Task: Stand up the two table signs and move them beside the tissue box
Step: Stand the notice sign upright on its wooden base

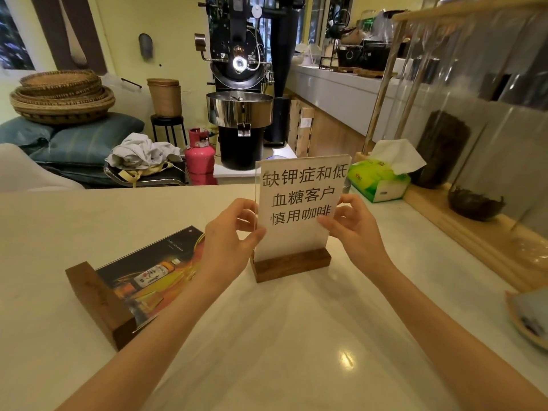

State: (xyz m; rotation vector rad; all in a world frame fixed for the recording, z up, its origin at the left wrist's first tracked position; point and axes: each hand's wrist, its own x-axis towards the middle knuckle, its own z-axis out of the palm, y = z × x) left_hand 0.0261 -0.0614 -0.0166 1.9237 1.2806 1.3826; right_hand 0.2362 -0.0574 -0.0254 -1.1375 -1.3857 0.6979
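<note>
Gripping upright sign (299, 209) edges, left hand (226, 235), right hand (354, 229), tissue box (378, 180) beyond

Clear acrylic text sign (299, 209) upright in wooden base, mid-desk, short of green tissue box (378, 180), second sign with bottle picture (142, 280) lying flat at left, wooden base toward viewer

Right-edge woven dish (525, 318) cut off, contents blurred.
</note>
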